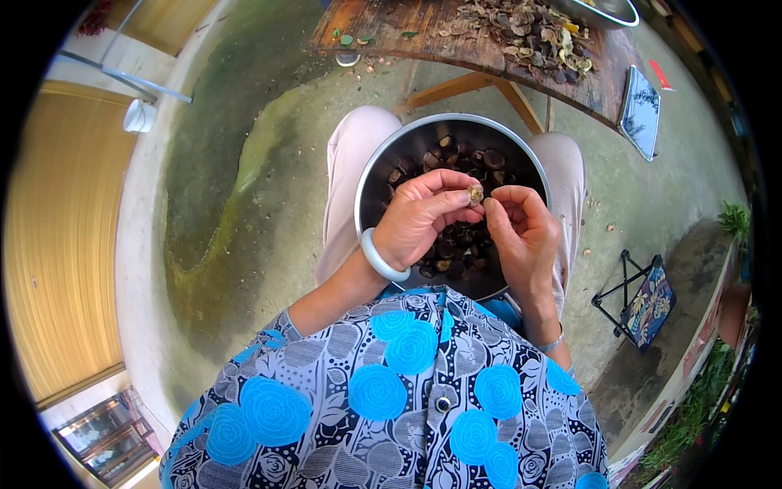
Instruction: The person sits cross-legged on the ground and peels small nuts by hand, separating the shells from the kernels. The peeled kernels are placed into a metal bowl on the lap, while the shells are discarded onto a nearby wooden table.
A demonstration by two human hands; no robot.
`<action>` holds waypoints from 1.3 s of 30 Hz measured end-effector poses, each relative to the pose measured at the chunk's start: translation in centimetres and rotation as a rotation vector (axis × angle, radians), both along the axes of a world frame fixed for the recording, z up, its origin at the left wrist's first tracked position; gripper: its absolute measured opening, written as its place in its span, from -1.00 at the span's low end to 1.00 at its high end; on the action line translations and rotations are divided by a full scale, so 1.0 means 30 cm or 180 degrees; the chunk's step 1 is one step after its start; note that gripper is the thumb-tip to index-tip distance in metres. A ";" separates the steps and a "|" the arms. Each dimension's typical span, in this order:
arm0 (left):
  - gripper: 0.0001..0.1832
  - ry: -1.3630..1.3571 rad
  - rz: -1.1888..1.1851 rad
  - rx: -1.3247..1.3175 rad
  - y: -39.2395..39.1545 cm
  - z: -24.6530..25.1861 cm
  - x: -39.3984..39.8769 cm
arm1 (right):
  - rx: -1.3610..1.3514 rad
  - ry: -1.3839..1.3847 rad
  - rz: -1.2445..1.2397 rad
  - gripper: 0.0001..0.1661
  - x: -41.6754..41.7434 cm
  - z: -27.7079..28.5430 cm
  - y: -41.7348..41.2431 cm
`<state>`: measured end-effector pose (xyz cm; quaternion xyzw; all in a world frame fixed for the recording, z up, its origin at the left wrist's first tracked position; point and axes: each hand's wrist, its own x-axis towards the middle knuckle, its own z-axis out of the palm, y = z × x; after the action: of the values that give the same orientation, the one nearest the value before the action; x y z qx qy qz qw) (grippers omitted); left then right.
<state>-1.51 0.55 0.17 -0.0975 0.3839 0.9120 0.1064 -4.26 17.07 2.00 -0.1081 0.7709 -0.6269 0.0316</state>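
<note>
My left hand (pixel 427 214) grips a small, pale yellow-brown nut or kernel (pixel 475 194) between thumb and fingers. Close at its right, my right hand (pixel 522 229) has thumb and forefinger pinched together; whether anything is between them cannot be told. Both hands are above a large round metal basin (pixel 374 160) that rests on my lap between the knees. Dark brown nuts or shells (pixel 449 244) lie in the basin, a few showing paler sides. Part of the pile is hidden under the hands.
Beyond my knees is a wooden table (pixel 391 27) with a heap of peelings (pixel 550 36), a metal bowl (pixel 611 11) and a tablet-like reflective panel (pixel 641 113) at its edge. A folding stool (pixel 647 305) stands right, a white bucket (pixel 139 116) left.
</note>
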 end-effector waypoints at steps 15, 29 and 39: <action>-0.74 -0.0067 -0.0064 0.0259 -0.012 -0.002 0.000 | 0.0474 0.0368 -0.0190 -0.93 -0.009 -0.033 0.008; -0.75 -0.0108 -0.0177 0.0194 -0.022 -0.011 -0.006 | 0.0318 0.0375 0.0176 -0.88 -0.017 -0.001 0.028; -0.77 0.0385 0.0104 -0.1006 0.020 -0.005 0.002 | 0.0761 0.0995 0.0179 -0.90 -0.012 0.011 0.010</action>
<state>-1.45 1.16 0.02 -0.0643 0.5267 0.8461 0.0516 -4.63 17.36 2.33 -0.2211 0.8320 -0.5055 -0.0583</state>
